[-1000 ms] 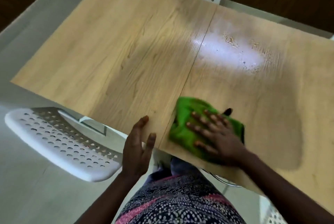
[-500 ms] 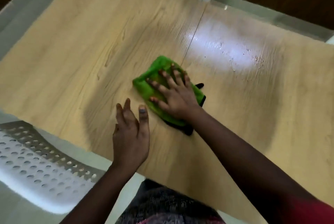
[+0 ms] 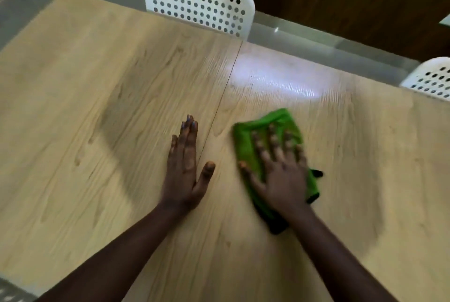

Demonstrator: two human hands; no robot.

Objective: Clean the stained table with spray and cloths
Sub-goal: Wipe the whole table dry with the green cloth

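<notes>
The right hand [image 3: 280, 172] lies flat with fingers spread on a green microfibre cloth [image 3: 253, 145], pressing it against the wooden worktop [image 3: 85, 106] just right of the seam between the two boards. A dark edge of the cloth shows under the wrist. The left hand [image 3: 183, 170] rests palm down on the worktop beside the seam, fingers straight and together, thumb out, holding nothing, near the cloth but apart from it. A damp, darker patch surrounds both hands. Two white perforated chairs [image 3: 199, 2] stand at the far edge.
</notes>
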